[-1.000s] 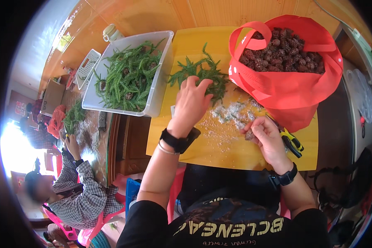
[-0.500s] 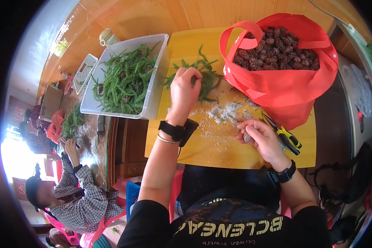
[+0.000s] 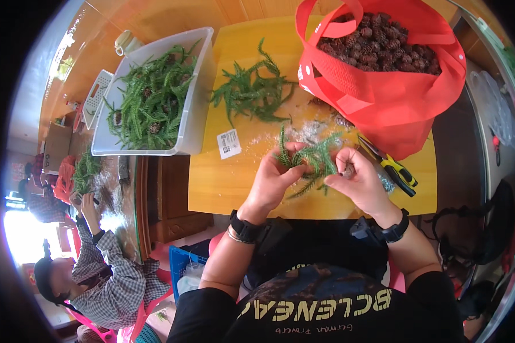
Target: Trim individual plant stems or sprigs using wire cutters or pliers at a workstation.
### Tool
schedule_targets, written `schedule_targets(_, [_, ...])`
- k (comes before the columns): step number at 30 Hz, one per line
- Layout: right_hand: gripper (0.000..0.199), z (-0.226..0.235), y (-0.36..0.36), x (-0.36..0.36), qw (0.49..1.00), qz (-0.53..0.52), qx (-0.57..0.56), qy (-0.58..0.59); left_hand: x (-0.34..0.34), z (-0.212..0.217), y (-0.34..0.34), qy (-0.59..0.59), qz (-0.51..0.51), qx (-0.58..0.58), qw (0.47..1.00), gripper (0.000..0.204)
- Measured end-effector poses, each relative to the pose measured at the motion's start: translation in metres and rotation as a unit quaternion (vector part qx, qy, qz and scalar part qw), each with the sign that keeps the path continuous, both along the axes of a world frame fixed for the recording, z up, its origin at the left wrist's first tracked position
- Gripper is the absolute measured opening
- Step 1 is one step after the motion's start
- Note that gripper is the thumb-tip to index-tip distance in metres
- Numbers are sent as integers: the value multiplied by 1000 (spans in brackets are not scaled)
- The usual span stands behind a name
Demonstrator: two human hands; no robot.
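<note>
Close to the front of the yellow board [image 3: 223, 188], my left hand [image 3: 272, 182] is closed on a green artificial pine sprig [image 3: 319, 156]. Its needled tips fan out toward my right hand [image 3: 365, 186], whose thumb and fingers pinch a small pine cone [image 3: 348, 171]. The cone sits at the right edge of the sprig; I cannot tell whether they are joined. Farther back lies a loose pile of similar sprigs [image 3: 252, 94]. Yellow-and-black-handled pliers [image 3: 396, 171] rest just right of my right hand.
A clear plastic bin [image 3: 190, 128] of sprigs and cones stands at the left. At the back right is a red bag [image 3: 377, 108] full of pine cones [image 3: 383, 46]. White flakes and a printed label [image 3: 229, 143] lie on the board. A co-worker [image 3: 114, 274] sits far left.
My left hand has come from the sprig pile toward the front, bringing a sprig beside the right hand. The label is now uncovered. The whole view has shifted slightly.
</note>
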State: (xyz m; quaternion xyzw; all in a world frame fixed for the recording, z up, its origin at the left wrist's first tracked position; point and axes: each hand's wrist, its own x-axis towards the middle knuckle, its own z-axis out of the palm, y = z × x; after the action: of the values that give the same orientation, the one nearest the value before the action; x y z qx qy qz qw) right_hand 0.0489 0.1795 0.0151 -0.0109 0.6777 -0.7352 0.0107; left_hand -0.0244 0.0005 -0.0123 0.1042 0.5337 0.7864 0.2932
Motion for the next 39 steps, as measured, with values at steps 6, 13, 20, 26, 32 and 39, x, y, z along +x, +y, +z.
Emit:
schedule_targets(6, [25, -9, -7, -1, 1000, -2, -17, -18, 6, -10, 1, -44, -34, 48, 997, 23])
schedule_targets(13, [24, -14, -10, 1, 999, -2, -51, -3, 11, -3, 4, -71, -16, 159, 985, 39])
schedule_targets(20, [23, -6, 2, 1, 1000, -9, -19, -20, 1, 2, 6, -149, -88, 164, 971, 47])
schedule_targets(26, [22, -6, 4, -3, 1000, -16, 7, -19, -1, 8, 21, -222, 16, 130, 966, 20])
schedule_targets(32, [23, -7, 0, -1, 994, 0, 111, -21, -1, -2, 8, -185, -4, 169, 968, 31])
schedule_targets(39, [22, -9, 2, -2, 994, 3, 108, -7, -2, 10, 1, -194, -79, 61, 976, 35])
